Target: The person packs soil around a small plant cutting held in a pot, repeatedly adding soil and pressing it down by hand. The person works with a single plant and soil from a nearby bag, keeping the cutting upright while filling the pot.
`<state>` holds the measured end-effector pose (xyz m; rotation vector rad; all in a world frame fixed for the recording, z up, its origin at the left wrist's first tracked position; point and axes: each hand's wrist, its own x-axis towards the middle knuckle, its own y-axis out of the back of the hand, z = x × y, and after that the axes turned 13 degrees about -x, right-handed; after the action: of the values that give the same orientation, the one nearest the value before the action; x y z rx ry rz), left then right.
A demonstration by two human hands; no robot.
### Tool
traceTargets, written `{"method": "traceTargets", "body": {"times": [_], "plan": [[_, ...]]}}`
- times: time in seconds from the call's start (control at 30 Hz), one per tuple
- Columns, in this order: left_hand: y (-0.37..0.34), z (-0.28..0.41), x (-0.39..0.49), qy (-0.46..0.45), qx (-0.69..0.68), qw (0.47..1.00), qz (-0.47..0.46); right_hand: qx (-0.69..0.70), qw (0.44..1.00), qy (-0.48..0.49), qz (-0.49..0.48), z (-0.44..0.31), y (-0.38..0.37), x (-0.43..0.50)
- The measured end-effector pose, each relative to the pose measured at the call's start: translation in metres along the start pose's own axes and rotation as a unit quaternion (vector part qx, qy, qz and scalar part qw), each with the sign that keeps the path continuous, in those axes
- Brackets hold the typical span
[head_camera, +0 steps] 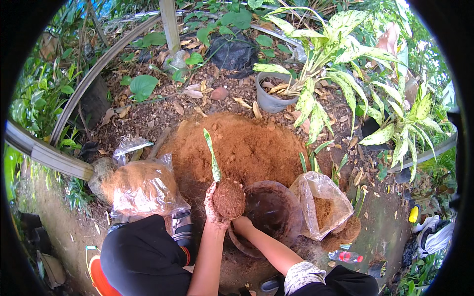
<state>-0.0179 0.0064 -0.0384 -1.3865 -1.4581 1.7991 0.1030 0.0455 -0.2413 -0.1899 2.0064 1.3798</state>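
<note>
My left hand, soil-covered, cups a round ball of brown coir-like growing medium. A single variegated leaf stands up beside the ball's far left edge; where it is rooted is hidden. My right hand is at the near side of the ball, over the left rim of a wide brown basin. Its fingers are mostly hidden, so its grip cannot be told. Beyond both hands lies a broad heap of reddish-brown coir dust.
Clear plastic bags of coir fibre lie left and right. A plastic bottle lies at lower right, an orange bucket at lower left. Farther back are a grey pot, leafy plants and a curved rail.
</note>
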Motion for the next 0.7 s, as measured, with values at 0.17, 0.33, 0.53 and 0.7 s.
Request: {"method": "traceTargets", "body": {"times": [0.17, 0.33, 0.53, 0.7], "plan": [[-0.001, 0.000, -0.002, 0.010, -0.021, 1.000, -0.020, 0.018, 0.988, 0.045, -0.149, 0.042, 0.038, -0.020], [0.000, -0.004, -0.003, 0.028, -0.022, 0.999, -0.026, 0.096, 0.968, -0.172, 0.159, 0.077, 0.065, -0.042], [0.001, -0.008, -0.005, 0.019, 0.009, 1.000, -0.020, 0.306, 0.924, -0.180, 0.142, 0.067, 0.080, -0.026], [0.001, -0.008, -0.003, 0.012, 0.002, 1.000, -0.010, 0.260, 0.934, -0.124, 0.211, 0.069, 0.077, -0.022]]}}
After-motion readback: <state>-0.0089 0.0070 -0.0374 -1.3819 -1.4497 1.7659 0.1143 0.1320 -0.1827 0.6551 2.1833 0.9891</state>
